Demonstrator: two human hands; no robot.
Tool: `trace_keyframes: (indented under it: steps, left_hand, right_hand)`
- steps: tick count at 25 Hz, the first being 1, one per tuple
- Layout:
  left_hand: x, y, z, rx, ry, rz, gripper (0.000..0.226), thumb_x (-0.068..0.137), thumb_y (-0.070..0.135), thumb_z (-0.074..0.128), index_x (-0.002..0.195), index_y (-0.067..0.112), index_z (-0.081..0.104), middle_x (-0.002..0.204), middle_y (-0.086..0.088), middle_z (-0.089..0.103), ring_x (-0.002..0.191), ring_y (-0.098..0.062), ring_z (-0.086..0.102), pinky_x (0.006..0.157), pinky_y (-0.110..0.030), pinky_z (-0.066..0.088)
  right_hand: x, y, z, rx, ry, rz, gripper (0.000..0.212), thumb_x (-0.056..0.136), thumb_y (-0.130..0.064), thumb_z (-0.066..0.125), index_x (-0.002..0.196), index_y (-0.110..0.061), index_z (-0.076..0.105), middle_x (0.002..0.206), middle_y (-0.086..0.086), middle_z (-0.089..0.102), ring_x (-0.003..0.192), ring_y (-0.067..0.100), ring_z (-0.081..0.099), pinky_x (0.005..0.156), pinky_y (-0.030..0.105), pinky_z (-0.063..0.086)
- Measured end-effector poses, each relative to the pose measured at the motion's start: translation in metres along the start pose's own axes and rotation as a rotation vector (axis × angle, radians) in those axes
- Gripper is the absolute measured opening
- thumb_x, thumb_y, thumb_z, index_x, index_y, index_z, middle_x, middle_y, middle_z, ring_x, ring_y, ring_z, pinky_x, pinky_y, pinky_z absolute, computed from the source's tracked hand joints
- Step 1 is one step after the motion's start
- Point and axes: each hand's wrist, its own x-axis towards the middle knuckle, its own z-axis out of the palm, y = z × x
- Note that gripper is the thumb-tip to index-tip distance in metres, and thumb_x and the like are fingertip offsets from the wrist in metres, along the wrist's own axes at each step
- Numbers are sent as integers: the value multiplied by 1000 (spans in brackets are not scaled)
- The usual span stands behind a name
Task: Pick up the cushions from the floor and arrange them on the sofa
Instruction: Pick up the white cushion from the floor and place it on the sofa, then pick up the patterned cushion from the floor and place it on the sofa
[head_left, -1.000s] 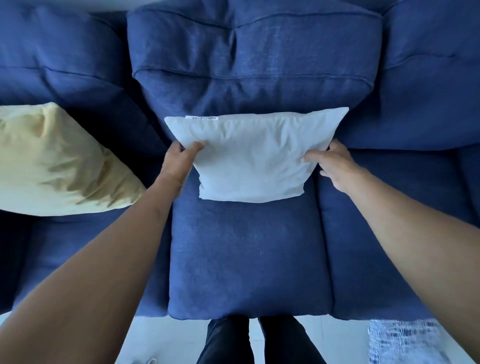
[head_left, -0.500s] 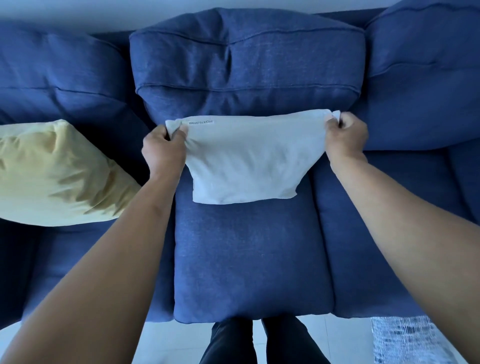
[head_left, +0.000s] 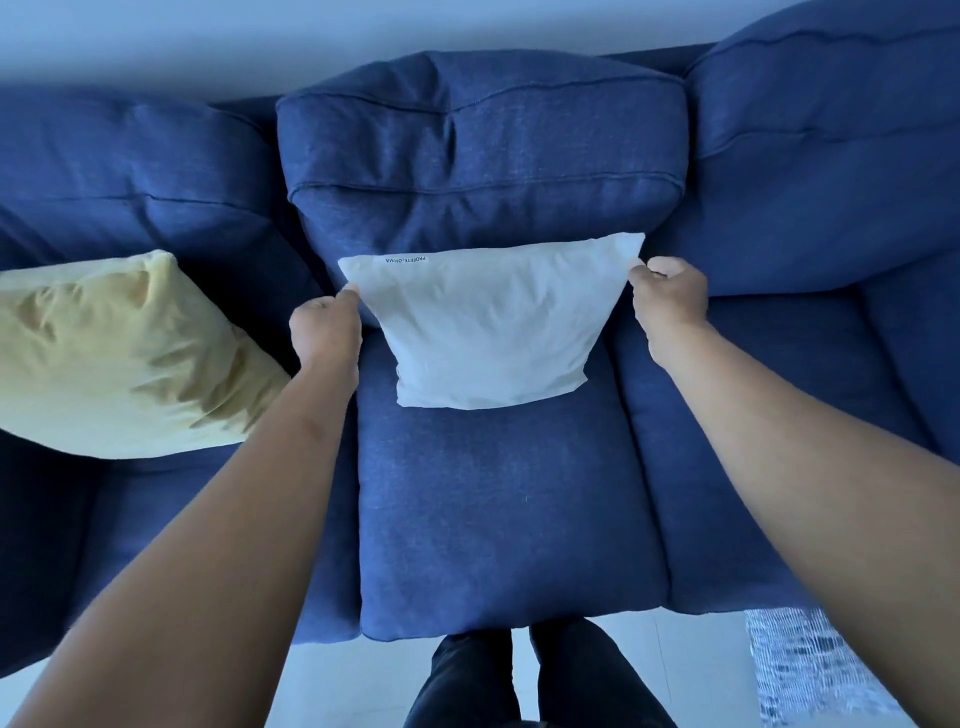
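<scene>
Our left hand (head_left: 324, 332) and right hand (head_left: 670, 306) pinched the upper corners of the white cushion (head_left: 491, 332), which leaned on the middle backrest of the sofa (head_left: 509, 519), and it could tip forward if released unevenly.

**White cushion held at both top corners**

The white cushion (head_left: 488, 327) leans against the middle back of the blue sofa (head_left: 509, 499). The left hand (head_left: 324, 325) and right hand (head_left: 670, 296) each pinch an upper corner. A yellow cushion (head_left: 119, 358) lies on the left seat.
</scene>
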Motion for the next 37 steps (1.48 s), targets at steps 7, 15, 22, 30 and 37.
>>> trace_keyframes:
  steps: [7,15,22,30,37]
  left_hand:
    - [-103,-54,22,390,-246,186,39,92,26,49,62,17,27,63,3,28,65,-21,24,56,-34,24]
    - [-217,-66,101,733,-622,579,52,108,41,48,154,19,53,157,-2,57,141,-23,54,114,-35,41]
    - [-383,-140,176,918,-893,822,59,109,41,48,162,16,41,159,-2,52,149,-23,46,121,-35,32]
    - [-575,-252,217,1170,-1217,1080,65,110,36,48,166,8,30,174,-9,30,162,-24,25,129,-38,20]
    - [-643,-292,274,1329,-1291,1162,67,110,35,50,166,7,28,174,-10,31,161,-27,28,126,-39,24]
  right_hand:
    - [-96,16,-61,-187,-25,-17,46,100,-42,56,130,-10,68,132,12,72,119,30,68,105,50,55]
    - [-164,91,-181,-330,45,17,62,110,-44,43,164,-16,32,169,4,37,156,25,31,123,46,29]
    - [-244,216,-330,-306,288,84,70,108,-39,52,164,-4,27,173,16,26,163,29,15,129,45,18]
    - [-380,338,-487,-227,537,218,63,104,-34,60,155,0,42,162,21,42,152,37,37,121,45,32]
    - [-405,407,-550,-101,598,355,78,105,-47,53,165,-6,26,174,16,23,161,30,21,129,41,18]
